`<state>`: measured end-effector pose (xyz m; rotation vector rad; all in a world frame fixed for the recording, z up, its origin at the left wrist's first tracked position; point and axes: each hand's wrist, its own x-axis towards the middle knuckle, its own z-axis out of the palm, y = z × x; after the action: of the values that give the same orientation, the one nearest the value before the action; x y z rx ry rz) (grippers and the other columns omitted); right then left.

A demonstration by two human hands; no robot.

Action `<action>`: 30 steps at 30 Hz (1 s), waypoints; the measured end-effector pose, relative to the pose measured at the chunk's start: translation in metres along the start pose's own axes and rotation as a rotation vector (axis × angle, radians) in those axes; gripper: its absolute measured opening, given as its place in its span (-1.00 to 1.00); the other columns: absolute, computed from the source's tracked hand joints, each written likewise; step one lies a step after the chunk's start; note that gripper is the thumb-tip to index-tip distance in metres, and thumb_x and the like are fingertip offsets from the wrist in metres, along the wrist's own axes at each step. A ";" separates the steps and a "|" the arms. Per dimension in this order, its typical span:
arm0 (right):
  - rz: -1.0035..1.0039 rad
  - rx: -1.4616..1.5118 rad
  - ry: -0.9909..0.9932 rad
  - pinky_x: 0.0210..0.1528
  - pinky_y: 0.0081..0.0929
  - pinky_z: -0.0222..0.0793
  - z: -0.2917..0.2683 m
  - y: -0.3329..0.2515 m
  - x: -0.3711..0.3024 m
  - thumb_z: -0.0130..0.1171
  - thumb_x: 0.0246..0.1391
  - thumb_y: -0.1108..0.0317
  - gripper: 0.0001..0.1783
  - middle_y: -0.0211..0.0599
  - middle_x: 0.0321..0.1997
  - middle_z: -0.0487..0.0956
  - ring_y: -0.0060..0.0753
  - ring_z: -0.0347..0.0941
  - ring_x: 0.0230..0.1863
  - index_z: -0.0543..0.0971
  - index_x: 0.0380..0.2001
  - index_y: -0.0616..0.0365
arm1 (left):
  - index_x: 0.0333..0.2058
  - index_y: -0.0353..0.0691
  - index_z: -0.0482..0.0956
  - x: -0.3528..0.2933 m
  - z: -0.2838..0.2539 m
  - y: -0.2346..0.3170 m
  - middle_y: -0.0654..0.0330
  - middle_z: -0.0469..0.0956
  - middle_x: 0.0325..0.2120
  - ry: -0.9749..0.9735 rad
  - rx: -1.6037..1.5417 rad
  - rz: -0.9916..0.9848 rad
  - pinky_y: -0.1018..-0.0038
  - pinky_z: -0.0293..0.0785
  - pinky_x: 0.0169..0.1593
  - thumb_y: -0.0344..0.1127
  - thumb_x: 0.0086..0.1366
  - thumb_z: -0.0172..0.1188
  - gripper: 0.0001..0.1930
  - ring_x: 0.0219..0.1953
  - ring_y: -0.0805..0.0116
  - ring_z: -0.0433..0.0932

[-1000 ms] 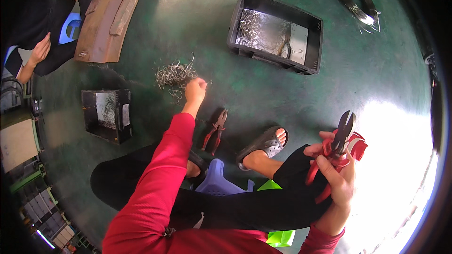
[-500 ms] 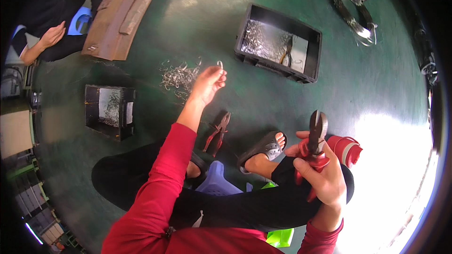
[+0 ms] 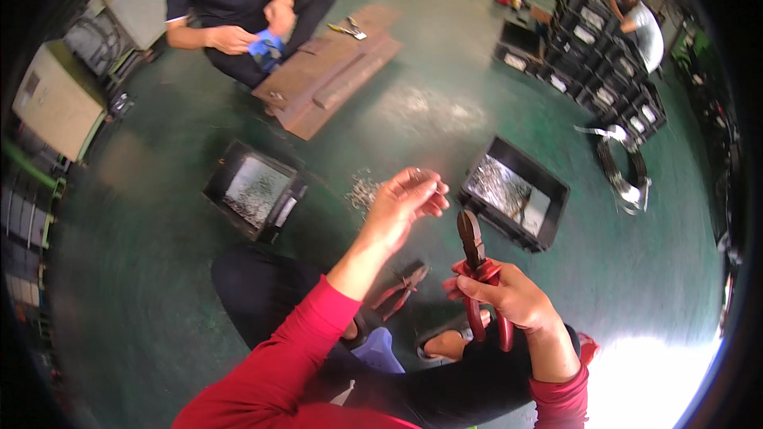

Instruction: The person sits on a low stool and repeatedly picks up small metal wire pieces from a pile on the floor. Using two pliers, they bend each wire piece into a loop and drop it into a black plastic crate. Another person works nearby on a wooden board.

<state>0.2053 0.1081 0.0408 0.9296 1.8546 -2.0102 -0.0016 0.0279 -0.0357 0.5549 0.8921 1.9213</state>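
My left hand (image 3: pixel 405 205) is raised in the middle, fingers pinched together between the loose pile and the right-hand box. A small metal hook (image 3: pixel 419 174) in its fingertips is blurred and mostly hidden. My right hand (image 3: pixel 513 295) grips red-handled pliers (image 3: pixel 482 272), their dark jaws pointing up and away from me. Behind my left hand lies a pile of small bent metal pieces (image 3: pixel 362 191), partly covered. A second pair of red-handled pliers (image 3: pixel 401 290) rests on the floor between my feet. A black box (image 3: pixel 548 234) with metal pieces inside stands beyond my right hand.
Another black box (image 3: pixel 274 218) with metal pieces stands at left. A co-worker (image 3: pixel 238 8) sits by brown boards (image 3: pixel 334 71) holding something blue. Stacked black crates (image 3: pixel 596 56), a second person (image 3: pixel 642 28) and a wire coil (image 3: pixel 624 167) are at far right. A blue-purple stool (image 3: pixel 380 349) is below me.
My view has tilted up, showing more of the far room. My left hand has turned and shifted toward the right-hand box. The pliers in my right hand have come closer to it.
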 end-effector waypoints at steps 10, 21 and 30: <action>-0.078 0.200 -0.081 -0.18 -0.49 0.41 0.004 -0.014 0.025 0.16 0.17 0.12 -0.42 -0.29 -0.27 0.57 -0.42 0.52 -0.20 0.32 0.10 0.30 | -0.17 -0.28 0.50 -0.027 0.000 0.016 0.08 0.58 -0.22 0.213 0.023 0.136 0.42 0.56 -0.12 -0.34 0.33 0.13 -0.83 -0.20 0.27 0.61; -0.134 -0.145 0.206 -0.24 -0.55 0.39 0.002 0.016 0.030 0.22 0.07 0.38 -0.76 -0.31 -0.38 0.59 -0.56 0.48 -0.36 0.50 -0.23 0.30 | -0.18 -0.27 0.51 -0.020 0.011 -0.005 0.07 0.59 -0.24 0.278 0.016 0.138 0.42 0.60 -0.15 -0.34 0.33 0.12 -0.84 -0.23 0.24 0.64; -0.064 0.023 -0.087 -0.02 -0.52 0.38 0.005 0.016 0.035 0.10 0.22 0.29 -0.57 -0.18 -0.14 0.61 -0.48 0.51 -0.12 0.41 0.05 0.38 | -0.19 -0.24 0.51 -0.020 0.021 -0.011 0.09 0.59 -0.22 0.247 0.083 0.178 0.43 0.56 -0.11 -0.36 0.36 0.08 -0.88 -0.17 0.23 0.63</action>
<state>0.1869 0.1091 0.0066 0.7842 1.8404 -2.0791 0.0287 0.0216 -0.0309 0.4644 1.1152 2.1546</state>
